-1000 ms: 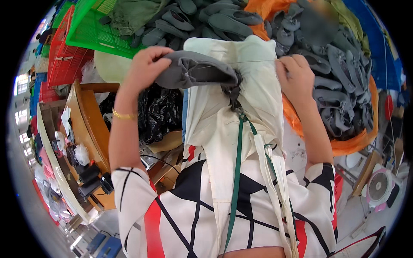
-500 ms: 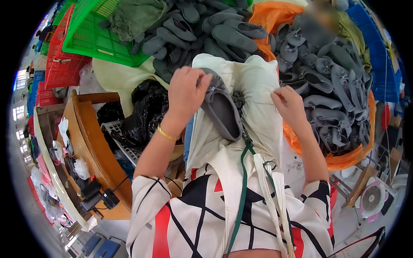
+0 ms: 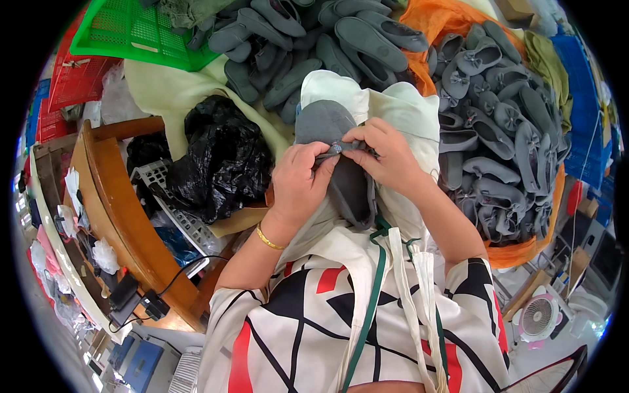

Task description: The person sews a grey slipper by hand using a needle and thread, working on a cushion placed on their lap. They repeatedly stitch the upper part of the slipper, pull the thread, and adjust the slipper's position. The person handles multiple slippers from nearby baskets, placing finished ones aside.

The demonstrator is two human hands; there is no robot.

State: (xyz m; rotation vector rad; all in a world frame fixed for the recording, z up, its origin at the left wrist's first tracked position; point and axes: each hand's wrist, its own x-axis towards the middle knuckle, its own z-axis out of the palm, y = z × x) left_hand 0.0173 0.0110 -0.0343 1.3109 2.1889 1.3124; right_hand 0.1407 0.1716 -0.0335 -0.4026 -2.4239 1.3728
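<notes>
A grey slip-on shoe [image 3: 324,119] lies on my lap, its toe pointing away from me and its opening nearer my waist. Across its front sits a small grey bow [image 3: 337,148] with a shiny bit at the centre. My left hand [image 3: 298,180] pinches the bow's left side between thumb and fingers. On the other side, my right hand [image 3: 386,157] pinches the bow's right end. Under the shoe spreads a cream apron [image 3: 407,121] covering my knees.
Grey shoes [image 3: 370,44] lie heaped ahead beside a green basket [image 3: 137,42]. More fill an orange sack [image 3: 524,252] at right. To the left are a black plastic bag [image 3: 219,164] and a curved wooden desk [image 3: 124,216]. A small fan [image 3: 540,318] stands lower right.
My right hand has come in from the right to the shoe and now grips the bow. My left hand has moved down and slightly right onto the bow. The view has shifted a little.
</notes>
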